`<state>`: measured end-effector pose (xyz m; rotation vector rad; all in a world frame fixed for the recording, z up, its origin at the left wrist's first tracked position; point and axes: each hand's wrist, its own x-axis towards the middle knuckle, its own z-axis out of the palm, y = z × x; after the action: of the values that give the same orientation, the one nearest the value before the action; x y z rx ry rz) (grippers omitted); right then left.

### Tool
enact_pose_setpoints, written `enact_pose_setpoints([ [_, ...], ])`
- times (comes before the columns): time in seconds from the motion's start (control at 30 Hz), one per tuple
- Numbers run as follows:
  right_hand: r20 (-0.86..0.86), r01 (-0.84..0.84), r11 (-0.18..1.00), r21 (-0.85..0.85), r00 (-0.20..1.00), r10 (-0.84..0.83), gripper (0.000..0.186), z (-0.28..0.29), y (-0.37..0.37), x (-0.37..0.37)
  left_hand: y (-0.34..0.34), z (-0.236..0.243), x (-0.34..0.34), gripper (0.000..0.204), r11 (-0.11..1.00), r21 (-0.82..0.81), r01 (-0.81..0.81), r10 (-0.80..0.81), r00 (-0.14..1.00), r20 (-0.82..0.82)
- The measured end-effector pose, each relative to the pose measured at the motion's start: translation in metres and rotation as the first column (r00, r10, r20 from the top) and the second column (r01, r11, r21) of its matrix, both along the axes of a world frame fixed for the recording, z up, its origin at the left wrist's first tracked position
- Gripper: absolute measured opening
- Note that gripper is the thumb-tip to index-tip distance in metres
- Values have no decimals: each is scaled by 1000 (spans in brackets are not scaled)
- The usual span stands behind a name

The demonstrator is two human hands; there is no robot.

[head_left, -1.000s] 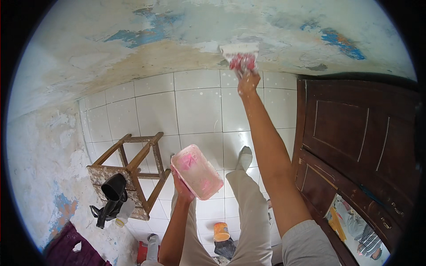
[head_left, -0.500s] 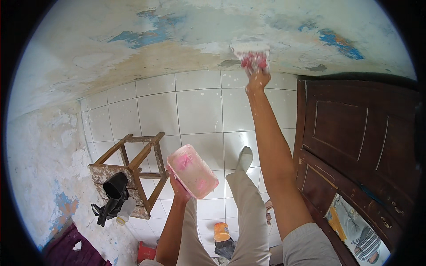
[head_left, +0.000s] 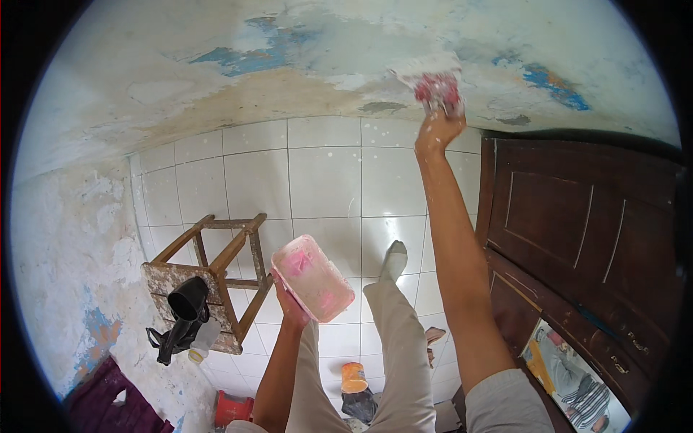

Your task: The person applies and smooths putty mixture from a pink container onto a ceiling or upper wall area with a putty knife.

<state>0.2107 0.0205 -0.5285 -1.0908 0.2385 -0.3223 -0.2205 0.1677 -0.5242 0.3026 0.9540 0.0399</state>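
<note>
Right hand (head_left: 435, 132) reaches up, grip closed around a pink-stained trowel (head_left: 432, 81) whose blade presses flat on the peeling wall (head_left: 289, 65), just above the white tiles (head_left: 325, 173). Left hand (head_left: 291, 307) is low, fingers cupped under a pink tray (head_left: 312, 278) — held tilted at waist height, near the wooden stool (head_left: 209, 281). On the tiled floor below — an orange cup (head_left: 353, 377) between the legs, dark door (head_left: 577, 245) on the right.

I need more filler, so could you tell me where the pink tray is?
In the head view, the pink tray rests on the left hand, centre-left, between the wooden stool and the raised knee.
</note>
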Motion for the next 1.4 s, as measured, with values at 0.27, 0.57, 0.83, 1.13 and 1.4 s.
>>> enact_pose_setpoints([
  [0.27, -87, -62, 960, -272, 995, 39, 24, -1, -18, -64, 3, 15, 5, 78, 1000, -8, -11, 11, 1000, -26],
  [0.57, 126, 66, 220, -973, 954, 272, 25, 89, -12, 18, 10, 14, -3, 78, 987, -156, -44, 58, 995, 80],
  [0.83, 181, 90, 621, -778, 980, 84, 25, 104, -68, -31, 12, 22, 0, 78, 999, 43, -15, 13, 999, 52],
  [1.13, 23, 138, -144, -980, 796, 605, 34, 48, 69, -26, 25, 27, -8, 77, 990, -73, -121, 127, 989, 75],
  [1.4, 515, 151, 706, -692, 788, 337, 23, 216, -13, -23, 31, 27, -18, 75, 992, -63, -107, 114, 986, 120],
])
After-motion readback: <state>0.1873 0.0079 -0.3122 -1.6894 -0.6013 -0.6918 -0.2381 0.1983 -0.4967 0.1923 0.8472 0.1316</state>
